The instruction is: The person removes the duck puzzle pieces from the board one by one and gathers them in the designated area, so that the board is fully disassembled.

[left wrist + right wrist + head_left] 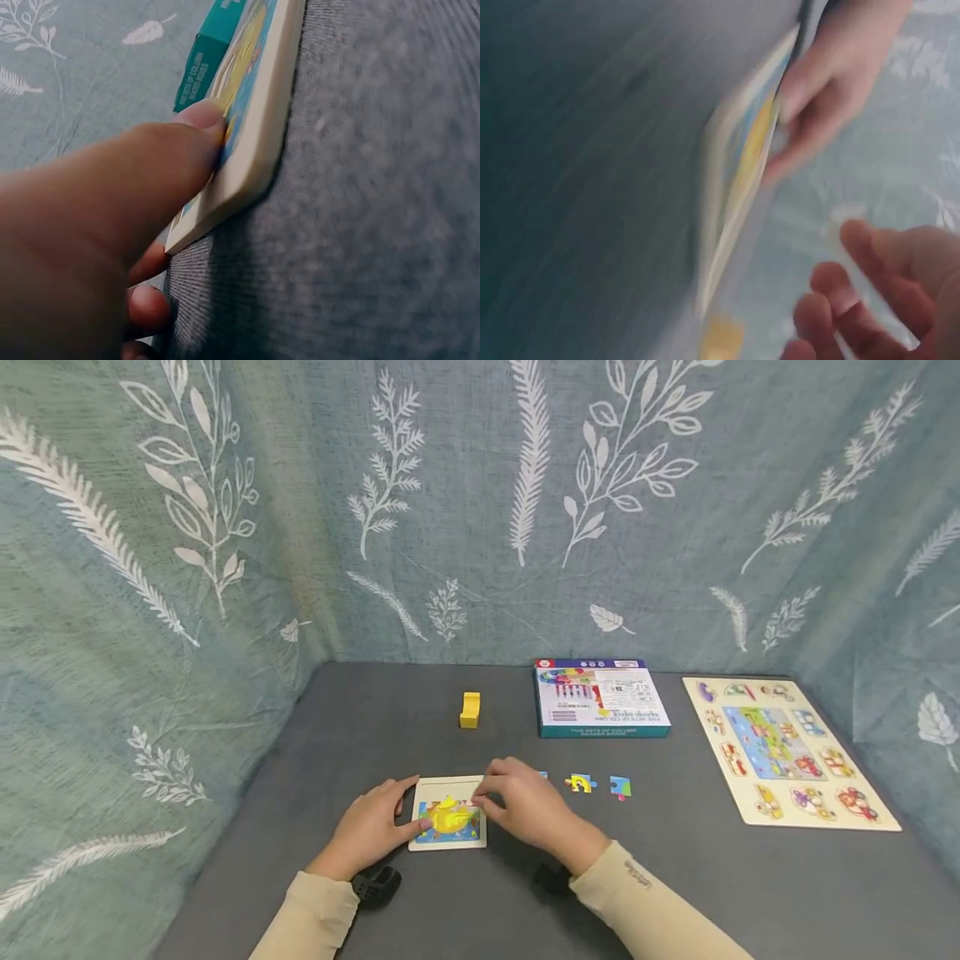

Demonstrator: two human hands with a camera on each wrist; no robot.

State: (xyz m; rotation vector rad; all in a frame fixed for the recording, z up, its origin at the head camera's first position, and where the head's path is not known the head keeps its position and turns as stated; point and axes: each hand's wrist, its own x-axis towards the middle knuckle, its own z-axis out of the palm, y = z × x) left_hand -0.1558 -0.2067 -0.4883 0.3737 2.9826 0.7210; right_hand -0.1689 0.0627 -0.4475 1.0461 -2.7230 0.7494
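Observation:
A small wooden-framed jigsaw board [448, 781] with a yellow duck picture [450, 817] on blue lies on the dark grey table. My left hand [369, 827] grips it at the left side; in the left wrist view the thumb [169, 146] presses on the front, with the other fingers along the edge. Over the board's right side is my right hand [521, 802]. Its fingers [829, 289] curl loosely with nothing between them in the right wrist view. To the right are loose jigsaw pieces, one with yellow [581, 783], one blue and green [620, 787], another partly hidden behind the right hand.
A yellow block [469, 710] stands behind the board. Further right lies a flat teal-edged box [603, 732] with printed sides. A large wooden picture board [825, 823] with vehicle shapes occupies the table's right side. Leaf-patterned cloth [480, 568] hangs around the back and sides.

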